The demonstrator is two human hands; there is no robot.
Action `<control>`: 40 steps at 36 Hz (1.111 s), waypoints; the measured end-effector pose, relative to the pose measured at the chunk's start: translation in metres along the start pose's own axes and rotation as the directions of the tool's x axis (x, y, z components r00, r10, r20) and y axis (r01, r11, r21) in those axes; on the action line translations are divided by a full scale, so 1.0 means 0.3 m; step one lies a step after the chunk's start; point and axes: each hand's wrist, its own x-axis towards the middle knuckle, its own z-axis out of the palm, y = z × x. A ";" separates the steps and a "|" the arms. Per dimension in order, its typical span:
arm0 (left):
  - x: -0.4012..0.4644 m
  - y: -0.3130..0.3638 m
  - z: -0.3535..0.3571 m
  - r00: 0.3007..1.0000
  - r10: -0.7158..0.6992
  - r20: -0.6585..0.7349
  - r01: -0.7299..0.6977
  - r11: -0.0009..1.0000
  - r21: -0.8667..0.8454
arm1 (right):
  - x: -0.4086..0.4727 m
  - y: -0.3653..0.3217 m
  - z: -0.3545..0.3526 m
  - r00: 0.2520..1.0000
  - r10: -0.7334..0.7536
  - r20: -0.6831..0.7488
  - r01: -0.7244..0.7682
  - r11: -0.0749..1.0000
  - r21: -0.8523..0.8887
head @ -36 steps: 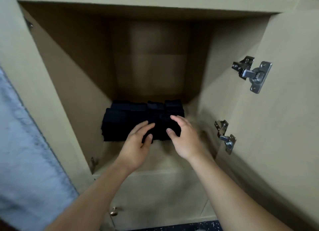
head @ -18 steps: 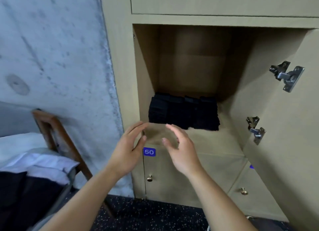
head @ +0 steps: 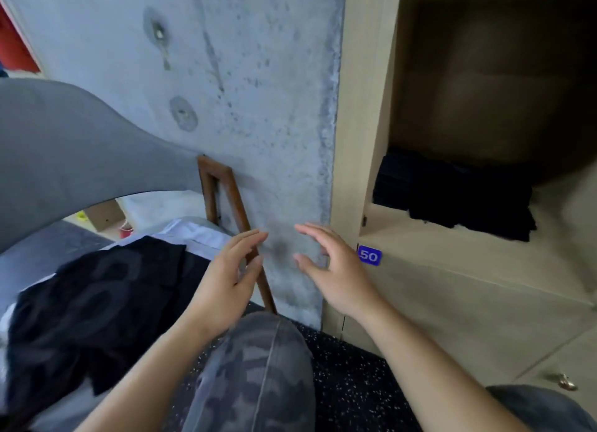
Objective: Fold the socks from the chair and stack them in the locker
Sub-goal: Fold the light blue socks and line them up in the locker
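A stack of folded dark socks (head: 452, 199) already sits on the floor of the open locker (head: 361, 108) at the right of the frame, soft and ribbed-looking. More dark fabric (head: 97, 302), limp and unfolded, lies on the wooden chair (head: 232, 212) at lower left, so work probably remains. Left hand (head: 226, 276) and right hand (head: 329, 270) hover mid-frame, fingers loosely spread, holding nothing.

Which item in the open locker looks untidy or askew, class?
The stack of dark folded socks in the locker looks uneven: its right part juts further forward than its left part. Nothing looks spilled or damaged.
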 end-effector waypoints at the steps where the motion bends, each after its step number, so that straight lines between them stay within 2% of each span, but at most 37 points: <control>1: -0.017 -0.015 -0.019 1.000 -0.010 -0.017 0.010 1.000 0.007 | 0.006 -0.009 0.019 1.000 -0.010 0.022 0.010 1.000 0.002; 18: -0.200 -0.250 -0.251 0.963 -0.173 -0.206 0.218 0.951 0.219 | 0.066 -0.069 0.245 0.952 -0.119 0.283 0.106 0.993 0.061; 29: -0.354 -0.353 -0.286 0.946 -0.279 -0.166 0.323 0.863 0.389 | 0.079 -0.076 0.273 0.917 -0.142 0.372 0.110 0.988 0.107; 40: -0.413 -0.411 -0.274 0.963 -0.241 -0.119 0.269 0.878 0.397 | 0.053 -0.077 0.269 0.881 -0.155 0.447 0.118 0.987 0.110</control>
